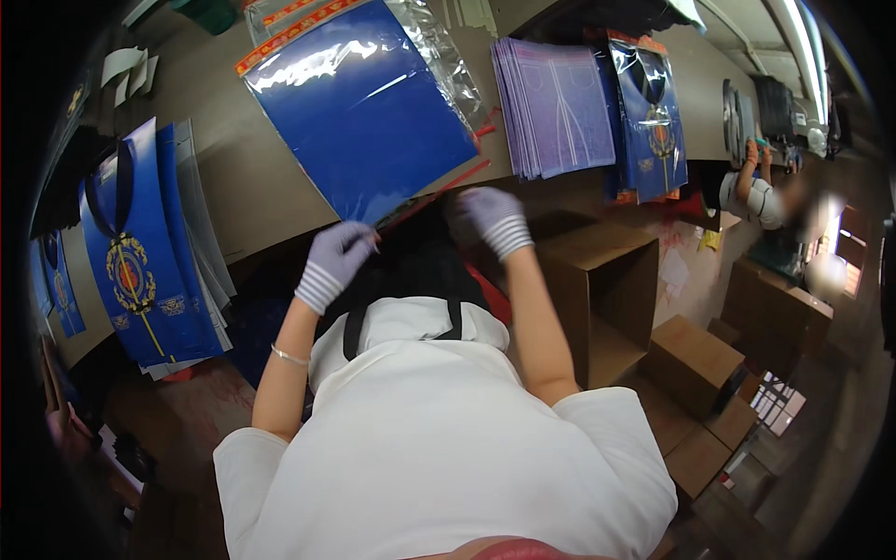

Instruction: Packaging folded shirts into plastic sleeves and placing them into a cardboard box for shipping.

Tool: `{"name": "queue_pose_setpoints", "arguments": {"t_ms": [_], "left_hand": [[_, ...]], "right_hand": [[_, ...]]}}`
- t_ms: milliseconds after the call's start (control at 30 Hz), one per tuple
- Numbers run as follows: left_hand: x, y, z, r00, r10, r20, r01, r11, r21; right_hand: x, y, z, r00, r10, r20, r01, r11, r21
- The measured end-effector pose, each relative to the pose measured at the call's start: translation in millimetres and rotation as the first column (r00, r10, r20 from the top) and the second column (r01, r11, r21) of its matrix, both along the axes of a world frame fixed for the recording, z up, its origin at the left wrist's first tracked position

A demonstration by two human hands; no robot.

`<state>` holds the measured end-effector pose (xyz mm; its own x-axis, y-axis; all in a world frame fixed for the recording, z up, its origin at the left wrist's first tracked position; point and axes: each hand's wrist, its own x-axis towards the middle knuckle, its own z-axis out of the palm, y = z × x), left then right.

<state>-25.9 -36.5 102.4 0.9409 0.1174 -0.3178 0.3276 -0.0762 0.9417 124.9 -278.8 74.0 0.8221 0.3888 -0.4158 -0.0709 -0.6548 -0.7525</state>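
Bending inward at the front edge of the grey-brown surface (257,187), the left grip (342,257) wears a lilac glove with white stripes at the cuff, and its fingertips come close to the lower corner of a large blue packet (364,112). I cannot tell whether it is pinching this corner or is free. The right grip (492,213), in the same kind of glove, has its fingers curled near a red strip (457,181) along the packet's lower right edge; also here I cannot tell if something thin is inside. The packet lies on the surface, just beyond both grips, shiny with clear plastic, and has an orange-red band (271,51) at its far side. To the right of the right grip, and lower, is an open cardboard box (597,245). Farther to the left of the left grip lie blue bags (131,271) with a gold emblem. Beyond the right grip, on its right side, is a pile of purple sheets (555,107). Well apart from it, far right, another person (767,203) in a white top is reaching forward
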Motion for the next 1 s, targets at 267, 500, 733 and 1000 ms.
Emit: {"name": "queue_pose_setpoints", "arguments": {"t_ms": [267,500,733,1000], "left_hand": [[98,-27,-70,0.956,-0.279,-0.096,0.246,0.575,0.78],[109,-8,-98,0.992,0.045,-0.121,-0.028,0.99,0.14],[156,-29,-51,0.988,0.146,0.049,-0.147,0.989,0.015],[156,-27,-28,0.972,0.181,0.151,-0.188,0.982,0.031]], "right_hand": [[110,-118,-26,0.548,-0.682,-0.484,0.619,0.72,-0.314],[-24,-160,44,0.725,-0.677,-0.128,0.674,0.658,0.337],[-136,-93,71,0.842,-0.538,0.053,0.533,0.842,0.082],[-142,-59,115,0.629,-0.768,-0.121,0.738,0.541,0.403]]}}
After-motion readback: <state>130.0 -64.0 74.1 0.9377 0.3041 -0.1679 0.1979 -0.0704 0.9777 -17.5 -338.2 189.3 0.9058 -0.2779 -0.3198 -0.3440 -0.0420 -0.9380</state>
